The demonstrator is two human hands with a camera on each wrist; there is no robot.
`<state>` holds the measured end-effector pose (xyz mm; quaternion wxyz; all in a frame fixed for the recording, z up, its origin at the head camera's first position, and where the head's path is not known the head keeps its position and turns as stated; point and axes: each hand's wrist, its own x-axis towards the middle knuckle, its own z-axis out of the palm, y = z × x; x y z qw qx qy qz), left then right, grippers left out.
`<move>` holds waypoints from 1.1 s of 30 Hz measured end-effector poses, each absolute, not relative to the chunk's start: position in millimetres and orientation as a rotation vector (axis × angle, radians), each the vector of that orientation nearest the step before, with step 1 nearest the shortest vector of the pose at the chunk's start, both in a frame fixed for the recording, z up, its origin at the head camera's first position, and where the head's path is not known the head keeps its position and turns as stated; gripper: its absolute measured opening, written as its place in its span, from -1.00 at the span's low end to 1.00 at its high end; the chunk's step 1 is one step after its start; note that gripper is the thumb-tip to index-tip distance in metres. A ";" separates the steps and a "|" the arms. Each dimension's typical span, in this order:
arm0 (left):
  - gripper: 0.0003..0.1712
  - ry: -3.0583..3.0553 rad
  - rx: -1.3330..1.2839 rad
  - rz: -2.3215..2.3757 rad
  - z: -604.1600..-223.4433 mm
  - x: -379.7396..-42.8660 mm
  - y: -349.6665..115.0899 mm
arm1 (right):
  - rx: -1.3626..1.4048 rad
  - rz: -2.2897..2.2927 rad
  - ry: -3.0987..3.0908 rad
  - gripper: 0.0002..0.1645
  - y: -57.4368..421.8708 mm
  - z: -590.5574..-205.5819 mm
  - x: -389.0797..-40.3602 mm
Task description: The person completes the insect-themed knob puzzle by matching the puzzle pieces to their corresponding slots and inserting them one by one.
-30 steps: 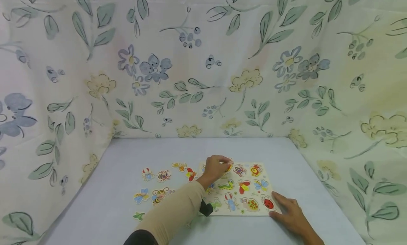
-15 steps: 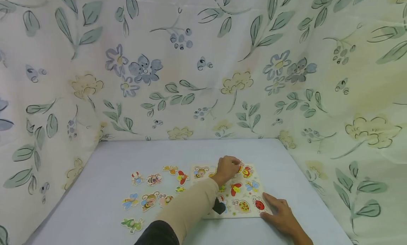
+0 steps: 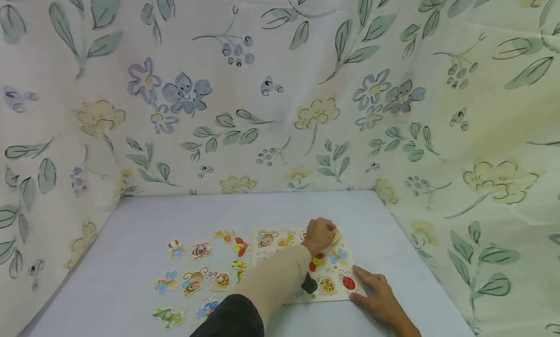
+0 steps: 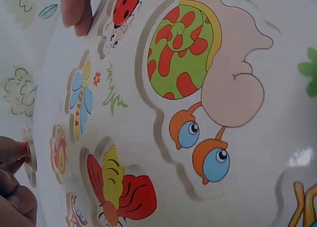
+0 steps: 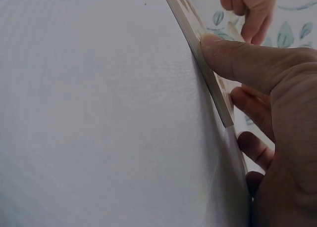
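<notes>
My left hand (image 3: 320, 235) pinches a thin wooden puzzle piece (image 4: 29, 155) above the far right corner of the puzzle board (image 3: 328, 269). The piece shows edge-on in the left wrist view, so its picture is hidden. Insect pictures in shallow recesses cover the board, among them a snail (image 4: 181, 54), a red-winged bug (image 4: 116, 182) and a ladybird (image 3: 348, 282). At the near right corner my right hand (image 3: 378, 298) holds the board, thumb (image 5: 237, 59) on the near edge and fingers along the right side. The left forearm hides part of the board.
Loose insect pieces lie left of the board: a bee (image 3: 194, 281), a dragonfly (image 3: 166, 282), a grasshopper (image 3: 169, 317), a snail piece (image 3: 218, 281), a striped beetle (image 3: 201, 250) and several others. Floral cloth (image 3: 245, 147) walls the white table (image 3: 144, 239) at the back and sides.
My left hand has moved right along the board's far row with the puzzle piece, to the far right corner. The right hand stays on the board; the head view has shifted.
</notes>
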<state>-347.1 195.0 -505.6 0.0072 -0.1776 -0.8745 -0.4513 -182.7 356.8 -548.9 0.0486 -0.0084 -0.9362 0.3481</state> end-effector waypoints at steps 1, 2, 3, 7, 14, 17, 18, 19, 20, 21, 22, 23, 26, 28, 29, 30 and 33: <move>-0.84 -2.747 -0.556 -1.404 -506.2 -347.3 197.3 | -0.015 1.067 -2.846 -0.07 357.2 -548.6 -182.8; -0.84 -2.756 -0.560 -1.407 -507.0 -347.3 199.3 | -0.007 1.067 -2.843 -0.07 357.5 -548.3 -182.9; -0.84 -2.769 -0.560 -1.406 -507.7 -347.1 200.6 | -0.005 1.069 -2.840 -0.07 357.6 -547.7 -183.0; -0.82 -2.771 -0.567 -1.395 -514.8 -345.2 199.4 | -0.004 1.090 -2.833 -0.07 354.2 -548.1 -182.7; -0.82 -2.767 -0.562 -1.382 -525.1 -347.2 203.3 | -0.065 1.106 -2.850 -0.05 354.3 -546.3 -181.9; -0.82 -2.774 -0.554 -1.366 -526.9 -349.5 206.3 | -0.063 1.087 -2.842 -0.05 355.0 -548.4 -182.5; -0.82 -2.776 -0.554 -1.351 -527.2 -350.3 207.1 | -0.062 1.083 -2.838 -0.06 355.1 -549.0 -182.7; -0.82 -2.780 -0.555 -1.336 -527.5 -351.0 207.3 | -0.061 1.082 -2.832 -0.06 354.7 -549.8 -183.1; -0.82 -2.779 -0.557 -1.326 -527.8 -351.8 207.4 | -0.055 1.079 -2.825 -0.06 354.3 -550.3 -183.2; -0.82 -2.782 -0.555 -1.315 -527.6 -352.3 207.3 | -0.050 1.081 -2.818 -0.06 353.9 -550.9 -183.5; -0.82 -2.784 -0.553 -1.306 -528.0 -353.0 207.3 | -0.061 1.088 -2.822 -0.06 353.5 -551.2 -184.0; -0.81 -2.788 -0.551 -1.296 -527.8 -353.3 207.2 | -0.060 1.088 -2.822 -0.06 352.8 -550.9 -184.5; -0.81 -2.791 -0.548 -1.293 -527.6 -353.8 206.7 | -0.058 1.081 -2.826 -0.06 351.4 -549.2 -184.8; -0.80 -2.798 -0.539 -1.303 -527.5 -353.4 206.9 | -0.065 1.072 -2.830 -0.06 350.7 -548.1 -184.6; -0.80 -2.798 -0.539 -1.311 -527.5 -353.1 207.0 | -0.070 1.072 -2.831 -0.06 350.5 -547.4 -184.2; -0.80 -2.796 -0.539 -1.318 -527.7 -352.9 207.2 | -0.072 1.072 -2.828 -0.06 350.5 -546.7 -183.5; -0.79 -2.783 -0.554 -1.339 -528.4 -352.6 207.9 | -0.076 1.052 -2.832 -0.07 351.6 -544.7 -182.0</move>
